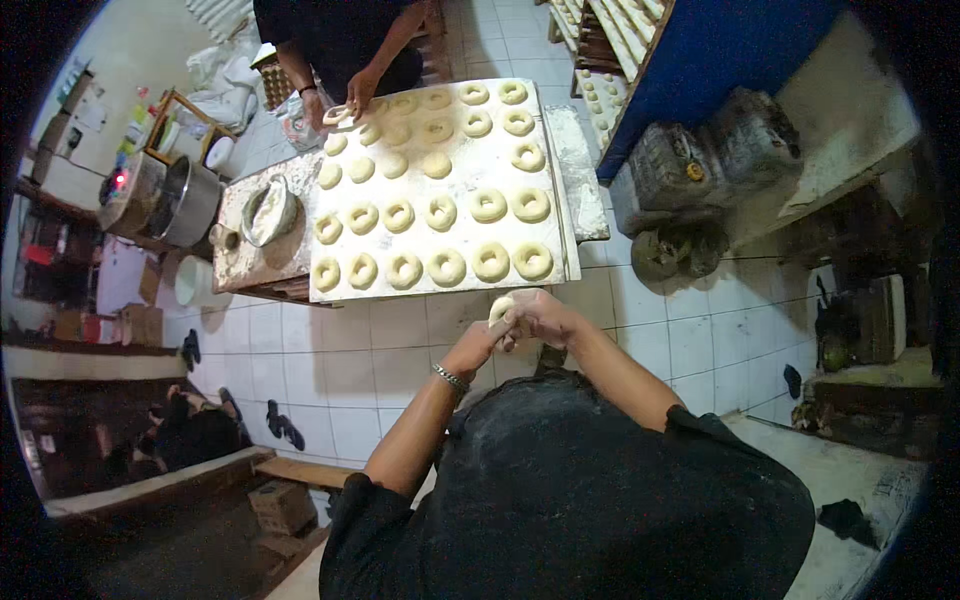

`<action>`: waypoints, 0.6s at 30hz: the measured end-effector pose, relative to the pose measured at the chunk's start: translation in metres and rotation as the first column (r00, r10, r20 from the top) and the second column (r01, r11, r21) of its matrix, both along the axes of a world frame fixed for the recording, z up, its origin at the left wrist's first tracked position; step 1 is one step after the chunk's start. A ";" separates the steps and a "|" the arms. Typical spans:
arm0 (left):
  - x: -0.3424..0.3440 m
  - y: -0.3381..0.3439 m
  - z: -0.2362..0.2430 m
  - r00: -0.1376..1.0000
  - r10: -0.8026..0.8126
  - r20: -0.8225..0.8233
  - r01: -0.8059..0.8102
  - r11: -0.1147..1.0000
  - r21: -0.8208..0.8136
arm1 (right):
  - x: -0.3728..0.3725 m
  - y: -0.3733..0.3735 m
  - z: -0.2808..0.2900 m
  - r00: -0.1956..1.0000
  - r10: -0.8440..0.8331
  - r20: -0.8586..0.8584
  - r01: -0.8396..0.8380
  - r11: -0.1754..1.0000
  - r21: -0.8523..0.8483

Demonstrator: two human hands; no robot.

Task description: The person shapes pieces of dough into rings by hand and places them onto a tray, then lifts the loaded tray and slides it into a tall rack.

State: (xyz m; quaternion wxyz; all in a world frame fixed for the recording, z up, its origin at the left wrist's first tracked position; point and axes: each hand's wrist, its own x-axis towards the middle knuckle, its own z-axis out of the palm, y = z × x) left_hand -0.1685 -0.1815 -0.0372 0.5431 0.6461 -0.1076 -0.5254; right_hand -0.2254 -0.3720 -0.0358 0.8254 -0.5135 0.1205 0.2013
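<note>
Both my hands are in front of the near edge of a floured board (462,180). Between them is a pale piece of dough (499,308), probably a ring, though fingers cover much of it. My left hand (477,346), below a wrist with a chain bracelet (450,378), closes on its near side. Curled around it from the right is my right hand (543,318). Rows of dough rings (445,266) lie on the board, with several uncut dough rounds (436,165) farther back. Across the board, a co-worker's hands (362,92) hold another dough ring (338,115).
Left of the board, a metal bowl of flour (271,212) stands on a floured table (232,268). A big metal pot (188,205) and a white bucket (197,282) are farther left. Dark jerrycans (668,172) stand right; shelves (622,35) hold dough at the back.
</note>
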 end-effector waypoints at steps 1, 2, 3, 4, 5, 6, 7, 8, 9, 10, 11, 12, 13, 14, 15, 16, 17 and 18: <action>0.001 -0.011 0.012 1.000 0.000 0.007 0.000 1.000 0.017 | -0.001 -0.017 0.000 1.000 0.000 0.007 0.000 1.000 0.017; 0.003 -0.021 0.024 0.996 0.083 -0.041 -0.086 0.993 -0.087 | -0.004 -0.035 0.000 0.973 0.193 0.130 -0.144 0.938 -0.315; 0.009 -0.027 0.037 0.983 0.166 -0.080 -0.178 0.967 -0.183 | 0.002 -0.048 0.004 0.893 0.406 0.196 -0.207 0.755 -0.623; 0.008 -0.030 0.029 0.995 0.002 0.102 0.004 0.999 -0.054 | 0.005 -0.054 0.003 0.949 0.293 0.117 -0.196 0.839 -0.508; 0.008 -0.031 0.022 0.950 -0.188 0.248 0.165 0.980 0.111 | 0.012 -0.059 0.003 0.962 0.233 0.143 -0.187 0.943 -0.276; 0.013 -0.040 0.027 0.990 -0.016 0.138 0.022 0.999 -0.041 | 0.015 -0.066 0.000 0.933 0.329 0.143 -0.246 0.876 -0.415; 0.020 -0.048 0.034 0.990 0.142 0.004 -0.139 0.975 -0.172 | 0.019 -0.072 -0.003 0.898 0.421 0.129 -0.290 0.786 -0.546; 0.027 -0.055 0.037 0.990 0.141 0.004 -0.139 0.977 -0.164 | 0.025 -0.083 -0.006 0.898 0.420 0.131 -0.291 0.791 -0.539; 0.034 -0.061 0.041 0.994 0.112 0.017 -0.109 0.986 -0.123 | 0.032 -0.097 -0.008 0.943 0.303 0.141 -0.224 0.886 -0.406; 0.039 -0.072 0.052 0.996 0.085 0.022 -0.083 0.993 -0.084 | 0.040 -0.107 -0.010 0.975 0.186 0.124 -0.148 0.952 -0.268; 0.047 -0.082 0.064 0.968 -0.164 0.190 0.161 0.986 0.032 | 0.050 -0.109 -0.013 0.976 0.181 0.120 -0.145 0.954 -0.262; 0.058 -0.089 0.057 0.999 0.017 0.031 -0.013 0.994 -0.108 | 0.057 -0.111 -0.014 0.967 0.194 0.164 -0.139 0.944 -0.299; 0.074 -0.090 0.044 0.972 0.186 -0.147 -0.214 0.954 -0.210 | 0.069 -0.108 -0.008 0.953 0.216 0.210 -0.138 0.933 -0.333; 0.098 -0.084 0.025 0.886 0.331 -0.324 -0.429 0.851 -0.304 | 0.075 -0.107 -0.002 0.907 0.374 0.192 -0.253 0.851 -0.460; 0.108 -0.091 0.019 0.887 0.318 -0.336 -0.423 0.852 -0.310 | 0.085 -0.110 -0.007 0.913 0.367 0.180 -0.249 0.848 -0.467; 0.115 -0.099 0.013 0.960 0.214 -0.179 -0.254 0.937 -0.241 | 0.097 -0.114 -0.014 0.991 0.020 0.133 0.017 0.963 -0.267; 0.126 -0.105 0.009 0.996 0.081 -0.026 -0.084 0.986 -0.145 | 0.109 -0.117 -0.019 0.947 -0.320 0.020 0.321 0.943 -0.084; 0.141 -0.112 0.007 0.995 0.088 -0.043 -0.094 0.981 -0.167 | 0.120 -0.121 -0.020 0.970 -0.242 -0.034 0.234 0.960 -0.153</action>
